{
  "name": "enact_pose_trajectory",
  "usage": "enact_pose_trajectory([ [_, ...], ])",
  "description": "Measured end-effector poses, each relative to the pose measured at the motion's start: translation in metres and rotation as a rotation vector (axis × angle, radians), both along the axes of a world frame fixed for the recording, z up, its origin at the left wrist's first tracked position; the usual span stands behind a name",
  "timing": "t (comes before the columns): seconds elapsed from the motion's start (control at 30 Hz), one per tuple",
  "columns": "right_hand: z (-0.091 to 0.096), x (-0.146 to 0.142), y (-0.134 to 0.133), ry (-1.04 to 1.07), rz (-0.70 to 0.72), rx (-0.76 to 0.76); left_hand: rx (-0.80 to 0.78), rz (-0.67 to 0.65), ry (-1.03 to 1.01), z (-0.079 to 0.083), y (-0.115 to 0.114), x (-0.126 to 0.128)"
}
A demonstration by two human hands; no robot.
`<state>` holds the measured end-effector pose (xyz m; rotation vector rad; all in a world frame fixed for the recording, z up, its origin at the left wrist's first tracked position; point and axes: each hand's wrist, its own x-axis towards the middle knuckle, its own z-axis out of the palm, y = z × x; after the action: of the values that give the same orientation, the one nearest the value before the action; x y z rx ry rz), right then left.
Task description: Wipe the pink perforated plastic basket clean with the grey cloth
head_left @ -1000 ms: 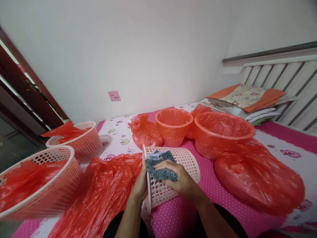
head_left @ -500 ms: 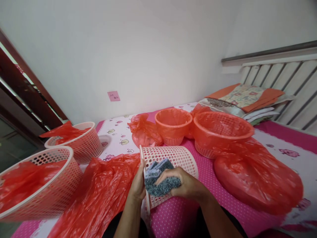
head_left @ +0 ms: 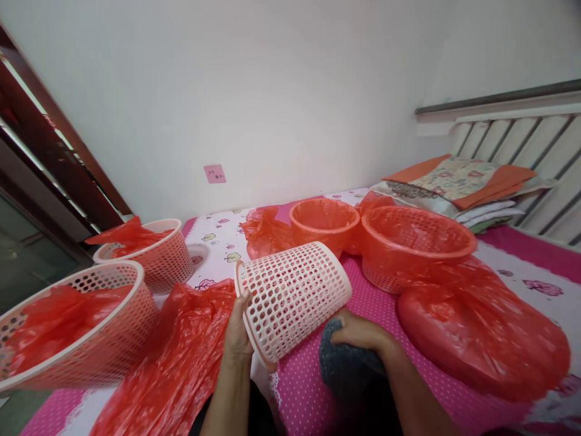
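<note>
A pale pink perforated plastic basket (head_left: 293, 297) lies on its side in front of me, its wide rim to the left and its base tilted up to the right. My left hand (head_left: 239, 324) grips that rim, thumb outside and the other fingers hidden behind it. Below the basket's base, my right hand (head_left: 356, 333) is closed on a dark grey-green cloth (head_left: 338, 357), which hangs down toward my lap. The right hand's far fingers sit close under the base; whether they touch it I cannot tell.
Left stand two pink baskets (head_left: 163, 257) with red bags inside. A crumpled red plastic bag (head_left: 177, 357) lies beside my left arm. Behind are a small red-lined basket (head_left: 324, 221) and a larger one (head_left: 417, 236). A bulging red bag (head_left: 481, 333) lies right, near folded textiles (head_left: 472, 178).
My right hand has drawn the cloth off the basket's side, down and to the right. The basket has tilted, its base end rising, and shifted slightly left with my left hand.
</note>
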<state>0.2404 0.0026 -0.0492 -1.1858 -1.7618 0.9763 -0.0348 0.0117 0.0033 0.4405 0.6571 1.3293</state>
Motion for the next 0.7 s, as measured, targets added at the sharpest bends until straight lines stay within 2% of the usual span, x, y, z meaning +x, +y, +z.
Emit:
enact_pose_trajectory([
  [0.1, -0.005, 0.03, 0.009, -0.014, -0.018, -0.264, -0.039, 0.013, 0.038, 0.004, -0.002, 0.002],
  [0.2, -0.011, 0.054, 0.017, -0.048, -0.271, -0.276, -0.05, -0.005, 0.097, 0.004, -0.003, 0.002],
  [0.37, -0.017, 0.074, 0.028, -0.034, -0.718, -0.115, -0.003, -0.047, 0.168, -0.004, -0.001, 0.0],
  [0.5, -0.009, 0.075, 0.028, 0.138, -1.026, 0.096, 0.089, -0.094, 0.214, -0.008, -0.002, 0.003],
  [0.57, -0.004, 0.07, 0.026, 0.318, -1.11, 0.196, 0.134, -0.141, 0.243, -0.009, -0.003, 0.004],
  [0.7, 0.001, 0.056, 0.024, 0.62, -1.099, 0.314, 0.153, -0.211, 0.363, -0.012, -0.005, 0.008],
])
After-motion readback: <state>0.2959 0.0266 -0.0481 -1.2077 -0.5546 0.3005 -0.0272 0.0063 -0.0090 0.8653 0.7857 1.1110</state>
